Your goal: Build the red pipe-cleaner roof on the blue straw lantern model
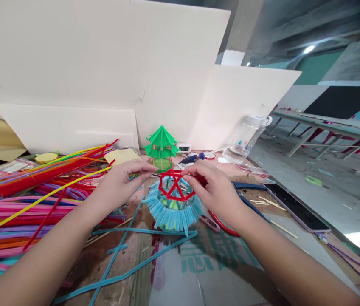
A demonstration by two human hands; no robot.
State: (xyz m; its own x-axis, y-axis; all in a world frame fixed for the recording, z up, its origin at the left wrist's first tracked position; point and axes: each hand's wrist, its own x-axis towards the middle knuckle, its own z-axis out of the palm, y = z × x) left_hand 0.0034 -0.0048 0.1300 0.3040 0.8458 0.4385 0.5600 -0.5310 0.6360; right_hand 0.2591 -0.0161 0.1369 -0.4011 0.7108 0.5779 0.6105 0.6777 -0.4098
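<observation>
A light blue pipe-cleaner roof piece (173, 212) stands on the table in front of me, with a red pipe-cleaner frame (175, 185) lying across its top. My left hand (121, 180) pinches the left end of the red frame with closed fingertips. My right hand (213, 187) is closed on the frame's right side. Behind them stands a small green pipe-cleaner pavilion (161, 146).
A big heap of coloured pipe cleaners (30, 199) fills the left of the table. Loose blue strands (125, 263) lie in front. A phone (296, 208), red-handled scissors (221, 223), wooden sticks (271, 203) and a clear plastic jar (245, 138) are at the right. White boards (103, 72) stand behind.
</observation>
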